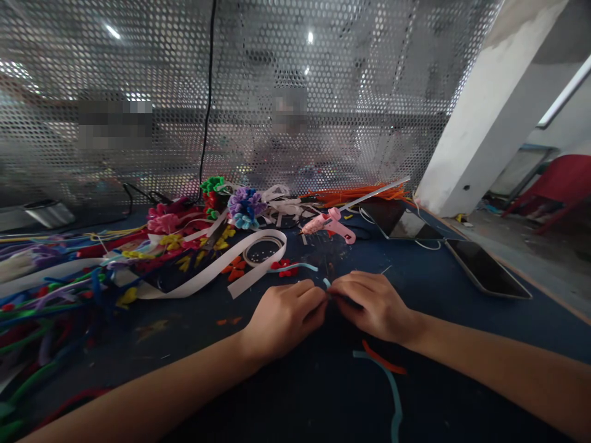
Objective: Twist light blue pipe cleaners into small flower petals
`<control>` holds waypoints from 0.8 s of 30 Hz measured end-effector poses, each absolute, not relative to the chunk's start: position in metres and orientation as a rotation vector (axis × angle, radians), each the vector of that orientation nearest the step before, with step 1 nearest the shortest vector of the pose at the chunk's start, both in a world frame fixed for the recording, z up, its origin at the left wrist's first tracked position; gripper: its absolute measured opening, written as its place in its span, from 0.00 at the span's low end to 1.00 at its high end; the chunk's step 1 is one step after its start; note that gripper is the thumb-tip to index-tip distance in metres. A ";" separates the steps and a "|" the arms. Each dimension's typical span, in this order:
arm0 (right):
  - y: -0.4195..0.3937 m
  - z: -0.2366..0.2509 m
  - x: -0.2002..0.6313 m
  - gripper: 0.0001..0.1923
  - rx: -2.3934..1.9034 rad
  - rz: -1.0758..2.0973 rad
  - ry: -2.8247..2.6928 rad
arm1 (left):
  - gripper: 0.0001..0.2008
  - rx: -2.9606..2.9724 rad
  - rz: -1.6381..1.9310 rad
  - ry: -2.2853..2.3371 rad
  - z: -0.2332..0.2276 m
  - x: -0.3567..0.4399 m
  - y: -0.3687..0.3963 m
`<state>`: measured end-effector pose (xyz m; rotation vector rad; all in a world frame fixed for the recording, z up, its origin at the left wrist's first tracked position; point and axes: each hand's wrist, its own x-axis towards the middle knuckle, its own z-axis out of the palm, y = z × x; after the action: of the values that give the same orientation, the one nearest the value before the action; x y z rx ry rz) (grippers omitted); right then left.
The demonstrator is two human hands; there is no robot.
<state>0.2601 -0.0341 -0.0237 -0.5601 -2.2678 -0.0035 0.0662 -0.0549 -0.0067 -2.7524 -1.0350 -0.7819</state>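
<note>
Item, nearest: one light blue strip, bent, on the dark counter; one short orange strip beside its upper end. Both lay just short of the hands, presumably so that they were within easy reach.

Item: left hand and right hand, bare, knuckles up, fingertips meeting. Grip of each: narrow, pinched on a light blue piece, of which only the tip showed between them; the fingers hid the rest. The piece was held from both sides, probably because something so small and limp needed steadying at each end.

Item: a second light blue length, just beyond the left hand, its left end by a red flower; an orange flower farther left.

Item: white ribbon, looped across the left side, a likely snag between the left hand and the heap of coloured stems.

Item, right: phone, well apart from the work.

Item: pink glue gun, lying beyond the hands, nozzle leftward, seemingly parked within reach; its long stick slanted toward a tablet.

Item, far: purple-and-blue flower bunch, orange stems; behind, a perforated metal screen closed off the far side.
</note>
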 end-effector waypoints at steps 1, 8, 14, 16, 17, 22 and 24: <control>-0.034 -0.024 0.260 0.07 -0.553 0.001 -2.262 | 0.09 -2.746 -0.782 -1.020 -0.007 0.066 -0.055; -0.031 -0.026 0.259 0.06 -0.523 0.119 -2.328 | 0.10 -2.702 -0.752 -0.987 -0.008 0.066 -0.056; -0.032 -0.024 0.258 0.04 -0.556 0.252 -2.314 | 0.10 -2.680 -0.753 -0.926 -0.006 0.066 -0.055; -0.032 -0.023 0.258 0.04 -0.563 0.338 -2.302 | 0.10 -2.675 -0.781 -0.911 -0.005 0.065 -0.054; -0.032 -0.022 0.257 0.05 -0.562 0.379 -2.297 | 0.10 -2.678 -0.798 -0.905 -0.005 0.065 -0.053; -0.029 -0.021 0.258 0.04 -0.502 0.490 -2.280 | 0.10 -2.736 -0.860 -0.927 -0.003 0.069 -0.055; -0.028 -0.021 0.258 0.04 -0.464 0.478 -2.269 | 0.10 -2.772 -0.879 -0.958 -0.003 0.071 -0.057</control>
<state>0.2585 -0.0283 -0.0206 -0.4635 -2.2686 0.4783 0.0705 -0.0571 -0.0028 -2.7721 -0.9585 -0.8788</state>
